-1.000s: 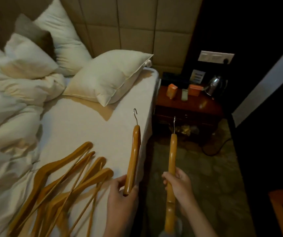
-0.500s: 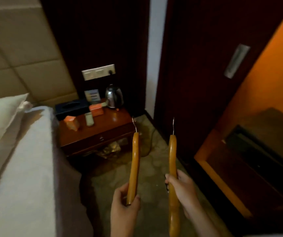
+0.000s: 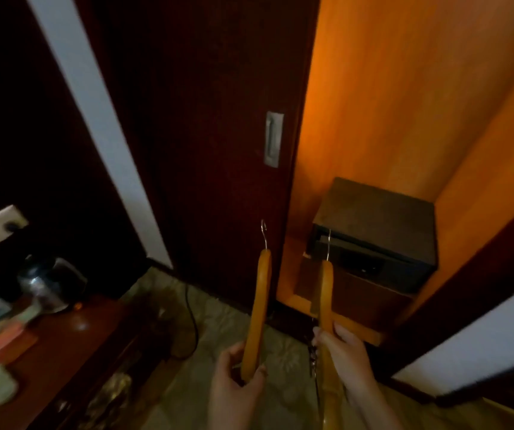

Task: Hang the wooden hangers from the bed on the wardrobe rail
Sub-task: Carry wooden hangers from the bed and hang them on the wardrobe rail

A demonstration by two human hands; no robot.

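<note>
My left hand [image 3: 235,386] grips the lower end of a wooden hanger [image 3: 259,305] seen edge-on, its metal hook pointing up. My right hand [image 3: 344,355] holds a second wooden hanger [image 3: 326,290] the same way, hook up, its lower part running past my wrist. Both hangers are in front of the open wardrobe [image 3: 404,103], whose inside is lit orange. The wardrobe rail is out of view, and so is the bed.
A dark safe box [image 3: 379,231] sits on the wardrobe floor. The dark sliding door [image 3: 218,135] with a metal recessed handle [image 3: 273,139] stands left of the opening. A bedside table [image 3: 63,342] with a kettle [image 3: 49,283] is at lower left. A cable lies on the floor.
The view has swung right, from the bed and its pile of hangers past the bedside table to the open wardrobe. Both hands keep their hangers upright in the same grip.
</note>
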